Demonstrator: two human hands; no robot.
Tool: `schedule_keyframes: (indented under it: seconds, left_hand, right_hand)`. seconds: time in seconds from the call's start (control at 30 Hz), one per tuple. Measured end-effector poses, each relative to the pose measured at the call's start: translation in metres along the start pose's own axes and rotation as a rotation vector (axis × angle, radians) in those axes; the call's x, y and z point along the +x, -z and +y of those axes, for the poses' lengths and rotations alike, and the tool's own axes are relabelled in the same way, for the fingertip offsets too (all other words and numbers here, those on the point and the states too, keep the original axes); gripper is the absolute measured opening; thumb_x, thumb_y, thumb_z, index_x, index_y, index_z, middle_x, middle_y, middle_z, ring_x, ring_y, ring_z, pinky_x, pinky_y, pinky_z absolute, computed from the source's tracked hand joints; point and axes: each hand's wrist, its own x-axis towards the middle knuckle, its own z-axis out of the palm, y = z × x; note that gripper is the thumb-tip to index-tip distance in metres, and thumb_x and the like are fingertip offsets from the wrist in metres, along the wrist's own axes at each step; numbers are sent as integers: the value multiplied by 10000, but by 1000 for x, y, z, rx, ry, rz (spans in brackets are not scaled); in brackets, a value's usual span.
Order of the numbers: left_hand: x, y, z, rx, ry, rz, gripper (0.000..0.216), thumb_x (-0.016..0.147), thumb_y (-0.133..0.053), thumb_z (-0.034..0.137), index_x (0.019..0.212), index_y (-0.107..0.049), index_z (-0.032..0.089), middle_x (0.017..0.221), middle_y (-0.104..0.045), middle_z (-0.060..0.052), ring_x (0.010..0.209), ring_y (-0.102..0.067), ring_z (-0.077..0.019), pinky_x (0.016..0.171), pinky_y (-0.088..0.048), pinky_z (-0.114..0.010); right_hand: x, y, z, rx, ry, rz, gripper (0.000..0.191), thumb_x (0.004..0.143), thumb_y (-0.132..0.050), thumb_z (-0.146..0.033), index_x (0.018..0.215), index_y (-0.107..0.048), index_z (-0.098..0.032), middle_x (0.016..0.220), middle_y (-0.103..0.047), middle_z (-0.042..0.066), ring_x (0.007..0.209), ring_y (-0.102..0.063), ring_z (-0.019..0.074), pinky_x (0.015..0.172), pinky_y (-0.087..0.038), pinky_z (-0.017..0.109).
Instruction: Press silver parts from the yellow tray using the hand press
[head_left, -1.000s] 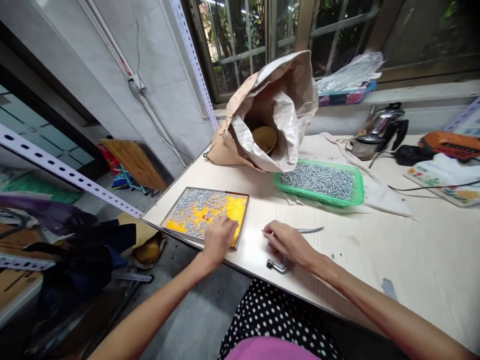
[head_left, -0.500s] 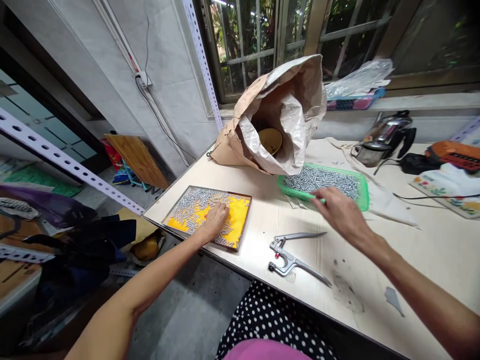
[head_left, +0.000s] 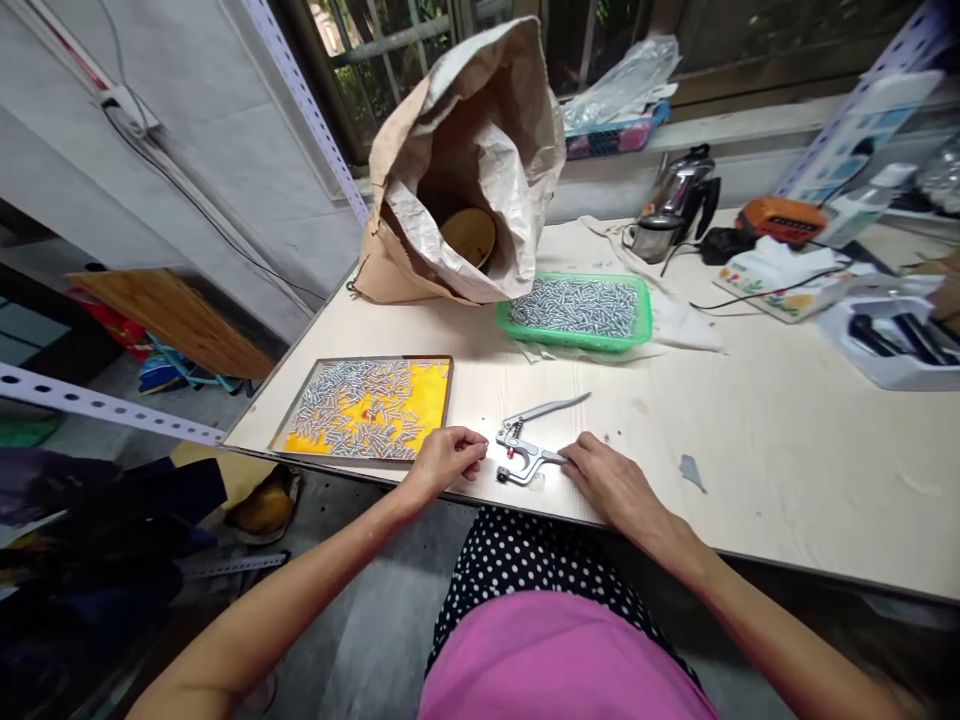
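Watching remotely, I see the right hand gripping silver metal spring-loaded pliers; the left hand pinches closed, contents unclear.

Table, pale top, bearing one green basket of small metal pieces. Relative to the basket: brown paper sack, open, adjoining at left rear; shallow yellow-bottomed tray, more metal pieces inside, left front; grey hand tool, in front; grey scrap, right front; metal kettle, right rear; white container, well to the right.
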Motion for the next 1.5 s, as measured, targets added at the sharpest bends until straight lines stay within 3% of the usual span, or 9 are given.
schedule_keyframes:
  seconds: [0.2,0.37,0.6,0.97,1.13,1.3,1.4,1.5]
  left_hand:
    - [14,-26,-8,-114,63,-11,127,748,-684,238,732,-648,116,545,-564,39,469,-479,-61,463,-402,-174]
    - [18,-33,-16,-20,73,-18,231,737,-688,338,675,-653,118,471,-492,55,421,-388,-52,425,-290,-183]
    - [20,-37,-14,47,124,-23,274,741,-701,377,652,-642,125,444,-478,53,397,-367,-60,401,-256,-197]
    - [26,-37,-2,162,197,-84,230,752,-683,267,583,-605,133,404,-477,54,365,-401,-64,385,-335,-185]
    - [31,-37,-2,162,206,-124,234,753,-676,238,560,-584,142,403,-481,53,365,-426,-75,410,-384,-198]
    - [34,-36,-11,158,187,-138,238,778,-647,247,572,-591,141,404,-478,51,365,-435,-78,411,-391,-197]
    - [34,-36,-15,149,171,-128,233,774,-656,268,589,-597,140,411,-479,49,366,-432,-79,401,-379,-197]
    - [32,-37,-15,143,176,-117,231,772,-661,277,600,-599,136,415,-477,49,363,-415,-74,394,-373,-196]
  right_hand:
    - [-1,-5,-1,-115,-9,56,205,985,-434,-218,910,-622,-183,936,-611,57,837,-592,181,673,-390,287]
    - [-2,-7,0,-129,-1,103,221,981,-418,-178,876,-612,-192,911,-615,54,812,-574,173,650,-364,293]
    - [-2,-7,0,-123,-7,103,203,965,-434,-151,886,-617,-187,920,-621,53,826,-578,169,652,-361,288]
    - [-2,-6,0,-84,-25,110,186,953,-442,-149,883,-607,-197,954,-630,65,839,-574,174,646,-364,283]
    - [-1,-1,0,-73,-15,49,190,967,-431,-181,915,-613,-191,982,-630,70,847,-578,175,658,-375,279]
    - [3,12,12,-9,84,7,151,930,-538,-275,1006,-632,-185,1087,-629,94,955,-576,210,789,-427,313]
    - [13,18,30,6,123,49,607,803,-688,-490,1299,-534,-176,1418,-462,177,1249,-449,331,955,-402,437]
    - [28,19,47,-24,114,-8,1002,679,-737,-629,1470,-359,-144,1547,-285,226,1405,-240,416,1052,-314,538]
